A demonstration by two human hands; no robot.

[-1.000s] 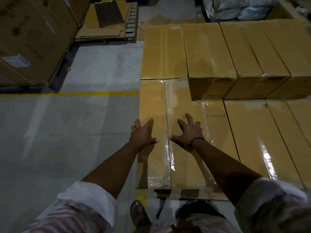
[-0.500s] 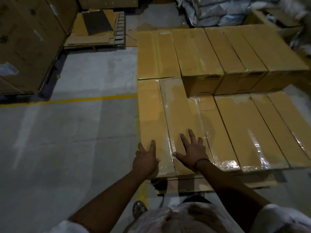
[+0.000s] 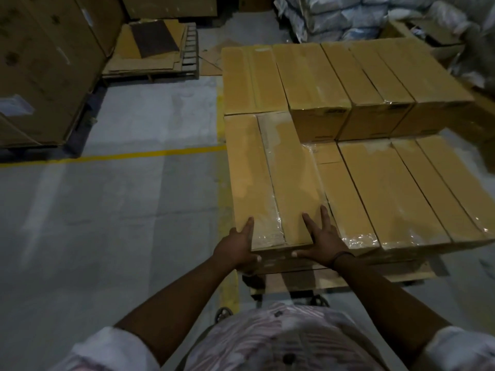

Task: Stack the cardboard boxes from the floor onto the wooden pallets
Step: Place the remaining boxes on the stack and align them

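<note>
Box: on the pallet, at its near-left corner. Its long side runs along the left edge and it touches the next box to its right. Its near end looks about level with the rest of the row; we cannot tell more exactly.

Step, as we judge it: squaring the box into its slot.
- We would push evenly from both near corners, so the box slides straight and does not skew.
- Keep its right side against the neighbour, with no overhang past the left edge.
- The tape on top looks slick, so bear down lightly to keep the fingers from slipping.

Left hand: at the box's near-left corner, fingers straight and flat on top, thumb down over the near face. It presses and grasps nothing.

Right hand: at the near-right corner, fingers spread flat on top, thumb along the near face. It also only presses.

Both arms reach forward and down, converging on the near end.
</note>
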